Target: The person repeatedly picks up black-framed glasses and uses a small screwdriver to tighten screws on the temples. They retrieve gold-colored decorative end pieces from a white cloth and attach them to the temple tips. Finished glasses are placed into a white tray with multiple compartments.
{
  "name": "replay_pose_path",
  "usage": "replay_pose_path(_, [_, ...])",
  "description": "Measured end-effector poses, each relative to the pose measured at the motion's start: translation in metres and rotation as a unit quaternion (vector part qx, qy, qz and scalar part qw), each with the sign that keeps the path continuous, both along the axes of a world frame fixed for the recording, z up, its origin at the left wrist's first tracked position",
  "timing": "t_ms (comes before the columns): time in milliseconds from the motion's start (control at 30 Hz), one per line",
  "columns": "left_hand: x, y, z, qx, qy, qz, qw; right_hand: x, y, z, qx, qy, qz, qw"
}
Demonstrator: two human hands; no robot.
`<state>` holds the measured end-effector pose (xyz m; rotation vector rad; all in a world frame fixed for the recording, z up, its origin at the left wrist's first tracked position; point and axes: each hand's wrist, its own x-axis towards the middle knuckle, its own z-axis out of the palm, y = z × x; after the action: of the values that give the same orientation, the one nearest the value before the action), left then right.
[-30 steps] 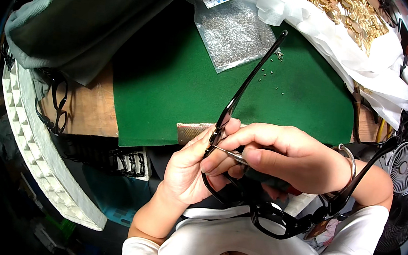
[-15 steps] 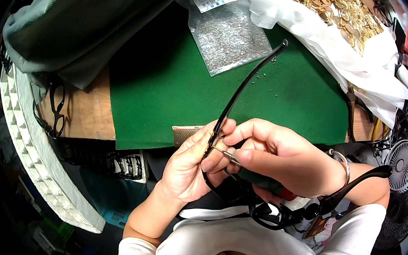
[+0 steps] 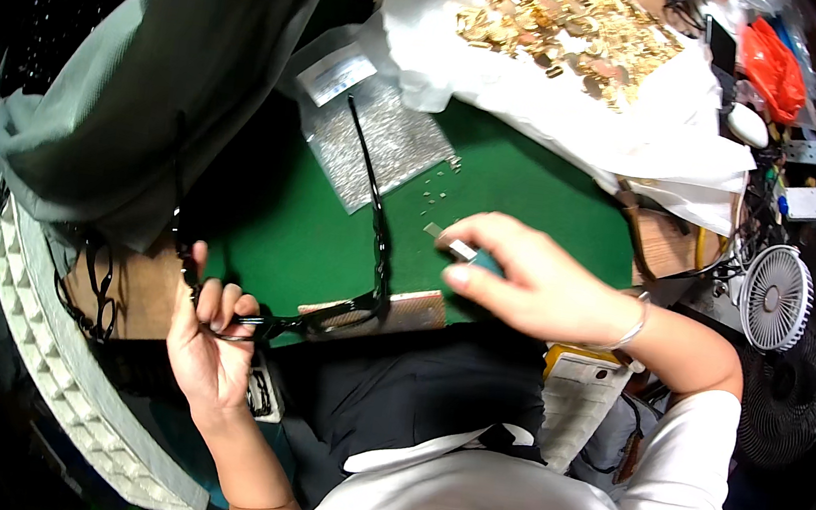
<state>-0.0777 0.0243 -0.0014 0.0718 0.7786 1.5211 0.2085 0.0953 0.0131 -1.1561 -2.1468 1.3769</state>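
Note:
In my left hand is a black eyeglasses frame, gripped at its left end. Its temples are unfolded and point away from me; the right one reaches over a clear bag. My right hand is closed around a screwdriver with a teal handle, most of which the fingers hide. Just beyond the screwdriver, several tiny metal pieces lie scattered on the green mat. The clear bag, full of small silver parts, lies on the mat.
White paper holds a heap of gold-coloured pieces at the far right. Another black eyeglasses frame lies at the left, by grey cloth. A patterned block sits at the mat's near edge. Small fans stand at right.
My hands have parted. The left has carried the eyeglasses left, and the right has drawn the screwdriver away from the hinge area toward the tiny pieces. The view has shifted too.

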Motion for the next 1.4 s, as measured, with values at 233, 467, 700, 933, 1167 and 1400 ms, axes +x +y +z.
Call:
replay_pose_path(233, [0.078,0.004,0.035,0.179,0.844,-0.14,0.486,0.002,0.003,0.017,-0.084,-0.044,0.009,0.995])
replay_pose_path(467, [0.061,-0.023,0.038,0.169,0.471,0.062,0.864,0.016,0.055,0.035,0.17,-0.096,-0.053,0.979])
replay_pose_path(700, [0.064,-0.019,0.054,0.082,0.391,0.047,0.916,0.016,0.147,0.016,0.352,-0.231,-0.135,0.897])
replay_pose_path(933, [0.064,-0.032,0.066,0.202,0.593,-0.141,0.767,0.011,0.162,0.03,0.3,-0.189,-0.001,0.935])
replay_pose_path(1167, [0.063,-0.021,0.038,0.27,0.57,-0.158,0.76,0.001,0.166,0.039,0.096,-0.202,-0.057,0.973])
replay_pose_path(1400, [0.066,-0.014,0.048,0.237,0.577,-0.187,0.759,0.008,0.145,0.053,0.273,-0.158,-0.056,0.947])
